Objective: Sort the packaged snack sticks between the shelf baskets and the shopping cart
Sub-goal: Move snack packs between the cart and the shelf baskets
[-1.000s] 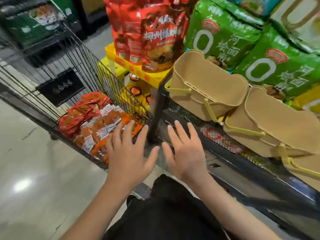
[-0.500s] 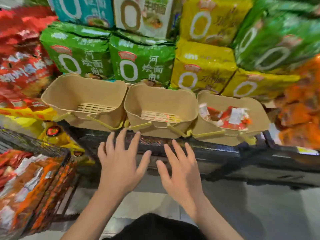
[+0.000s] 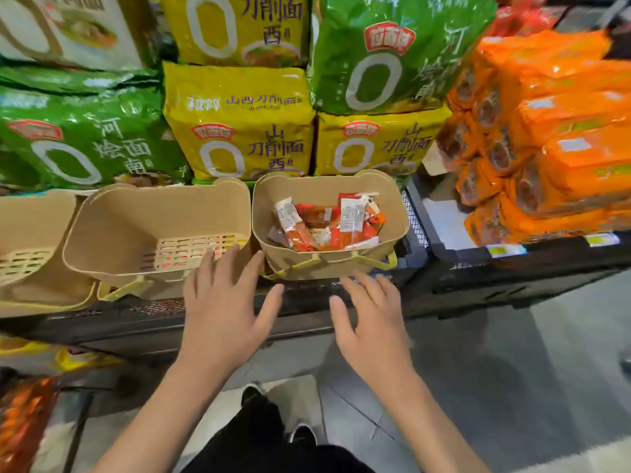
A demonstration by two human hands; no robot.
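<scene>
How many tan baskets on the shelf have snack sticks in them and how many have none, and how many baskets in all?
Baskets holding snack sticks: 1, the right basket with its snack sticks.
Baskets with none showing: 2, the middle basket and the left basket, which is cut off by the frame edge.
Total: 3 baskets.

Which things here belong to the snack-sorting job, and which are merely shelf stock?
Job: snack sticks; right basket holding them; middle basket; left basket; left hand; right hand.
Not the job: yellow noodle bags; green noodle bags; orange packs.
</scene>
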